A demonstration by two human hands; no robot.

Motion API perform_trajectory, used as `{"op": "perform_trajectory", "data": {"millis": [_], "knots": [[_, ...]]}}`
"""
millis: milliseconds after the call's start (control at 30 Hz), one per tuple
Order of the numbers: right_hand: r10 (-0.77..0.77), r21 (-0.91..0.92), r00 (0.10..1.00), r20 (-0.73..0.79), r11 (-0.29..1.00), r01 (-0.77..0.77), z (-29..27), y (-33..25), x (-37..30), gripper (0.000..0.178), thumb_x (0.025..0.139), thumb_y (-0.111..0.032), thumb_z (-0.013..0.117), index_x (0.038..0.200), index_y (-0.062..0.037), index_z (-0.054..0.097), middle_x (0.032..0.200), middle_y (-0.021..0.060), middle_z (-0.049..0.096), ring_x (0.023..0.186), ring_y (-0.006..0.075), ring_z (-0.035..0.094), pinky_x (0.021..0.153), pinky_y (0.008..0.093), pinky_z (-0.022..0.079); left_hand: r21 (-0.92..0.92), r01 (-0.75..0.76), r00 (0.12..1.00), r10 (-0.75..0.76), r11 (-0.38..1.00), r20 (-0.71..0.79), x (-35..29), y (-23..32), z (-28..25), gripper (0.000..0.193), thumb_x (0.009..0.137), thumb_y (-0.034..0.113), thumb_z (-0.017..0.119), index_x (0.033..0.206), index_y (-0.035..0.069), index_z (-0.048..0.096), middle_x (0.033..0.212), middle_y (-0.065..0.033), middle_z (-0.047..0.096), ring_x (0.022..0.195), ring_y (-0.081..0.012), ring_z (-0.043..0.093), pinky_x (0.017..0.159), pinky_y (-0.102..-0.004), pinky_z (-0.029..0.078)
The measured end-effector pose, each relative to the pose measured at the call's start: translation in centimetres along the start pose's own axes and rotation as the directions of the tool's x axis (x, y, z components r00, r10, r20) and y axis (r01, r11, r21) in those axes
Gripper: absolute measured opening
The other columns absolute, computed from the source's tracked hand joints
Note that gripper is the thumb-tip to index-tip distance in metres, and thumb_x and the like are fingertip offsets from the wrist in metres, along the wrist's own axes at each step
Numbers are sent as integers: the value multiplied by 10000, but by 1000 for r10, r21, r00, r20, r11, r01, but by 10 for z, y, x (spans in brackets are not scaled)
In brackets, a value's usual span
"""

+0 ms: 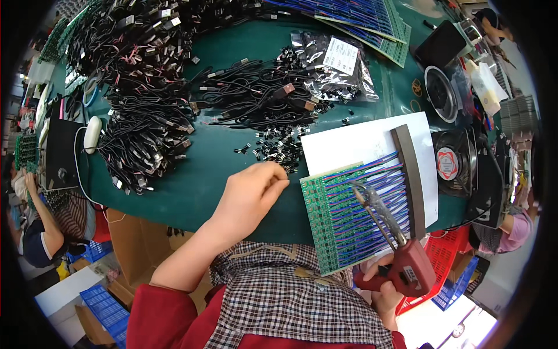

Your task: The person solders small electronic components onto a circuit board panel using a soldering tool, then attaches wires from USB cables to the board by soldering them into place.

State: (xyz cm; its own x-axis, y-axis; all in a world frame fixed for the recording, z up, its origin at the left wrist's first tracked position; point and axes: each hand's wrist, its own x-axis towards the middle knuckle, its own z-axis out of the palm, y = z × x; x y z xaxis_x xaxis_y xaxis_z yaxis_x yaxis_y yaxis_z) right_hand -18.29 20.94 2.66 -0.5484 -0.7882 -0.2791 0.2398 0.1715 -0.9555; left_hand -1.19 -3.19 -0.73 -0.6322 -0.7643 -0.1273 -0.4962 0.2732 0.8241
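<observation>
My right hand [386,295] grips the dark red handle of a soldering gun [409,266]. Its metal nose and tip slant up and left over a green circuit board panel [320,224] with rows of blue and red wires. The wire ends lie toward a dark grey bar [411,180] on white paper [349,138]. At the near edge of a pile of small black connectors [279,145], my left hand [250,196] is closed, thumb and forefinger drawn together. What its fingertips may hold is hidden.
Black USB cables [250,93] are heaped at the back and left. A plastic bag of black parts [337,67] lies behind the connectors. More wired boards [372,26] are stacked at the far right. A fan [456,163] and a round metal dish [440,93] stand on the right.
</observation>
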Motion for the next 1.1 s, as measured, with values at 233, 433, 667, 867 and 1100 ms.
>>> {"op": "perform_trajectory", "data": {"millis": [233, 433, 667, 867, 1100], "knots": [[220, 42, 963, 158, 972, -229, -7, -2, 6, 604, 741, -331, 709, 1158, 35, 471, 1017, 144, 571, 798, 232, 613, 690, 323, 488, -758, 359, 929, -285, 544, 235, -8, 1, 9, 83, 862, -8, 557, 932, -41, 586, 794, -103, 646, 704, -174, 651, 630, -244, 521], [225, 84, 965, 135, 968, -237, 0, -6, 12, 652, 731, -345, 725, 1193, 33, 464, 1057, 145, 558, 789, 196, 595, 693, 307, 476, -787, 297, 948, -267, 541, 174, -12, 9, 8, 60, 869, -20, 523, 919, -9, 554, 790, -101, 641, 673, -140, 630, 609, -223, 502], [173, 63, 971, 166, 981, -185, 5, -9, 15, 604, 774, -312, 707, 1215, 23, 467, 1127, 125, 548, 735, 161, 536, 698, 301, 450, -586, 144, 975, -215, 798, -53, -8, 12, 30, 223, 841, -25, 536, 1058, 27, 540, 720, -2, 587, 591, -23, 490, 537, -178, 396], [293, 115, 939, 179, 942, -316, 6, -6, 12, 642, 754, -224, 736, 1252, 16, 410, 1136, 119, 559, 771, 175, 572, 685, 301, 466, -540, 41, 987, -118, 841, -109, -9, 1, 38, 325, 818, -45, 519, 1134, 33, 526, 666, 6, 551, 576, -22, 462, 539, -182, 378], [189, -97, 957, 221, 980, -172, 5, 3, 20, 574, 774, -339, 704, 1097, 60, 446, 881, 140, 569, 559, 156, 544, 474, 244, 421, -604, 31, 987, -120, 796, -108, -6, 1, 38, 337, 813, -55, 505, 1142, 19, 523, 657, 0, 543, 584, -25, 463, 558, -186, 385]]}}
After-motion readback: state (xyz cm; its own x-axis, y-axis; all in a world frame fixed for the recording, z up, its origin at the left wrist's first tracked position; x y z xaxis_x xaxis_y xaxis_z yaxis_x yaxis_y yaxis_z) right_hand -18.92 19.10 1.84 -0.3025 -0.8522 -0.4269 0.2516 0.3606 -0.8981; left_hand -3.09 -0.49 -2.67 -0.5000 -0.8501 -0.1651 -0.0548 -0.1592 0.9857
